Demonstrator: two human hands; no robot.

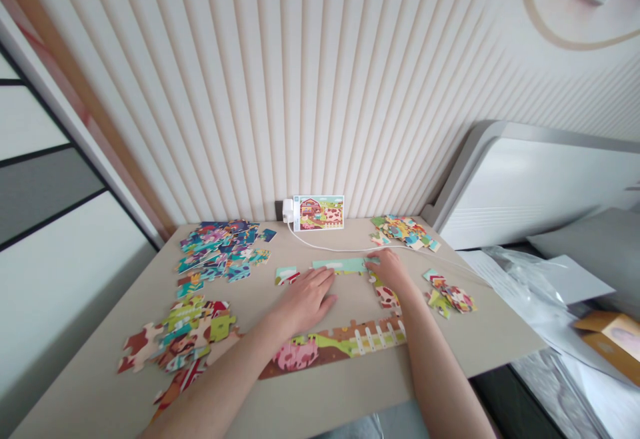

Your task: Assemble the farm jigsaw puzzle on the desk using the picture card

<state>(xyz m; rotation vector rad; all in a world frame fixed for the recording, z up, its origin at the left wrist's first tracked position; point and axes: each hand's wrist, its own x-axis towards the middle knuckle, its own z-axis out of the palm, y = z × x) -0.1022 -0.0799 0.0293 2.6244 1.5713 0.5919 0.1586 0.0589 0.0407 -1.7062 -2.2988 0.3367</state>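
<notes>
A partly joined jigsaw puzzle lies on the table in front of me. Its pale blue top strip [347, 265] runs between my hands. My left hand [309, 295] lies flat, fingers stretched out, with the fingertips at the lower left part of that strip. My right hand [389, 269] is at the strip's right end, its fingers bent onto a puzzle piece [371, 261] at the corner, which they partly hide. Below it runs the right side section [387, 295] with a spotted cow. The bottom strip [345, 343] shows a pig and a white fence; my forearms cover its ends.
A loose sky-and-roof piece [287, 275] lies left of the top strip. Piles of pieces sit at back left [220, 245], front left [187, 335], back right [403, 231] and right [450, 294]. A picture card [319, 213] leans on the wall beside a charger [288, 211]; its white cable [340, 250] crosses the table.
</notes>
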